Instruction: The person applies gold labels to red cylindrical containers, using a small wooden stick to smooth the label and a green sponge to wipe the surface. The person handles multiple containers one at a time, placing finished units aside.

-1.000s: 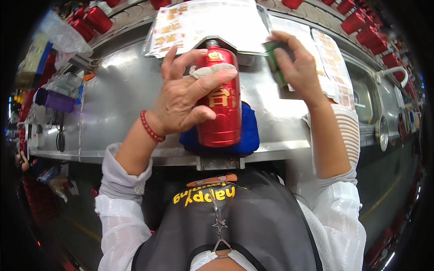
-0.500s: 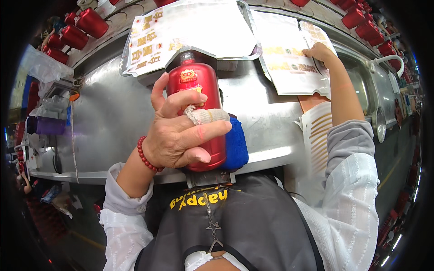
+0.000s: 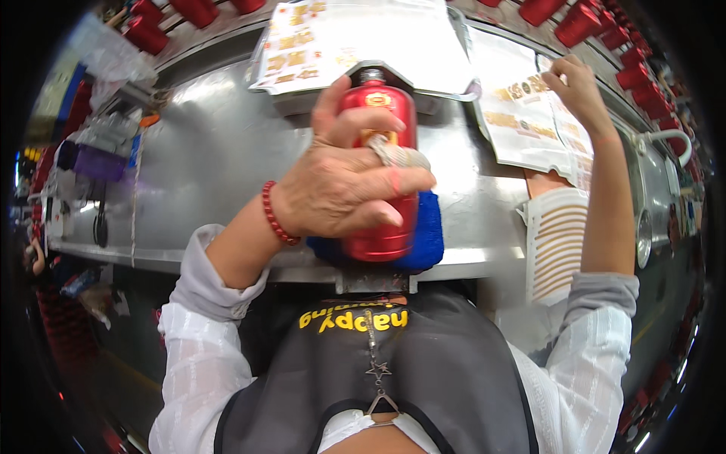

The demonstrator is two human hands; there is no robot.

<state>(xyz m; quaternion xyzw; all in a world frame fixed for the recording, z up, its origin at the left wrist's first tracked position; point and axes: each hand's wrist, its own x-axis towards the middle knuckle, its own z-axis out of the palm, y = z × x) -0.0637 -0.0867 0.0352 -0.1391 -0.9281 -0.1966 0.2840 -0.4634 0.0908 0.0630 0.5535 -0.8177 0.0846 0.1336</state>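
Red and glossy, the bottle (image 3: 380, 240) lies on the blue cloth (image 3: 429, 234) beneath the left hand (image 3: 333, 185), whose fingers spread unclosed, while beyond the cloth, rightward, the right hand (image 3: 581, 94) curls at a sticker sheet (image 3: 505, 98), its grip impossible to tell

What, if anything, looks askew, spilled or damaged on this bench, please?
Nothing looks spilled. The white, gold-printed paper sheets by the right hand slant across the silver metal bench, though the lens bends edges. The off-white cloth finger wrap on the left hand looks frayed at one end.
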